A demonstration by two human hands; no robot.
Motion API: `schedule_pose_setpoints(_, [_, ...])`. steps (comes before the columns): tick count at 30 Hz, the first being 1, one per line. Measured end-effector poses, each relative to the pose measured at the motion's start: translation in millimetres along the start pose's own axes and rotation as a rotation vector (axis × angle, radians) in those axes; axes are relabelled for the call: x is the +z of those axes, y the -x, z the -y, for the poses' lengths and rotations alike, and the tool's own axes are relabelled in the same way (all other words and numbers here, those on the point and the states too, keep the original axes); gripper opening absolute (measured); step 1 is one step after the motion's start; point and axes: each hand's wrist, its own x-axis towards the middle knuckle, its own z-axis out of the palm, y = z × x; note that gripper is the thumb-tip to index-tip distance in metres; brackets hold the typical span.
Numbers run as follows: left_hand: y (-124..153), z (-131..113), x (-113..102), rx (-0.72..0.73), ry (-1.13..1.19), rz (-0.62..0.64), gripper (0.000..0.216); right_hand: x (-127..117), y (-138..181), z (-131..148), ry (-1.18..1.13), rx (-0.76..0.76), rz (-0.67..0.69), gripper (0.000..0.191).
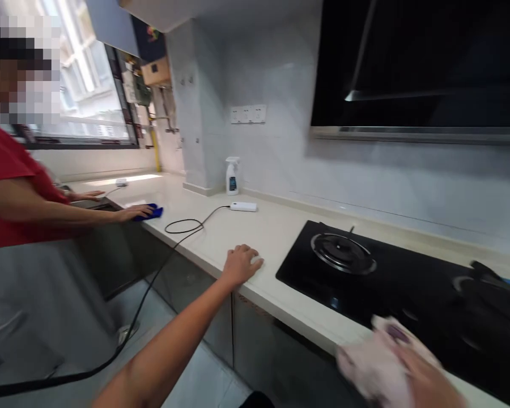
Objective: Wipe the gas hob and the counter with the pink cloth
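Observation:
My left hand [240, 265] rests on the white countertop [272, 226] near its front edge, fingers lightly bent and thumb apart. It appears to hold nothing. At the lower right, my right hand [429, 374], smeared by motion, is closed on a pale pink cloth [376, 365]. That cloth is at the front edge of the black gas stove [408, 283], over the counter's edge. A burner [343, 254] lies between and behind my two hands; another burner [493, 294] is beyond my right hand.
On the left a person in a red top [34, 187] presses a blue cloth [151, 212] on the counter. A spray bottle [232, 177] stands by the wall. A white power bank [243, 207] trails a black cable [182, 226] over the edge. A range hood [420, 133] hangs above.

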Motion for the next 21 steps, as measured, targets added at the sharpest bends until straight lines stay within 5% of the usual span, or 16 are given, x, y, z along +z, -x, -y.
schedule_pose_setpoints(5, [-7, 1, -7, 0.012, -0.003, 0.016, 0.038, 65, -33, 97, 0.137, -0.11, 0.142, 0.073])
schedule_pose_setpoints(8, [-13, 6, -6, 0.017, -0.019, 0.024, 0.042, 86, -59, 127, 0.092, -0.124, 0.194, 0.087])
schedule_pose_setpoints(17, [-22, 11, -3, 0.013, -0.08, 0.051, 0.05, 61, -42, 107, -0.057, -0.093, 0.109, 0.075])
schedule_pose_setpoints(21, [-21, 9, -5, 0.023, -0.066, 0.043, 0.05, 37, -47, 90, -0.248, 0.252, 0.06, 0.069])
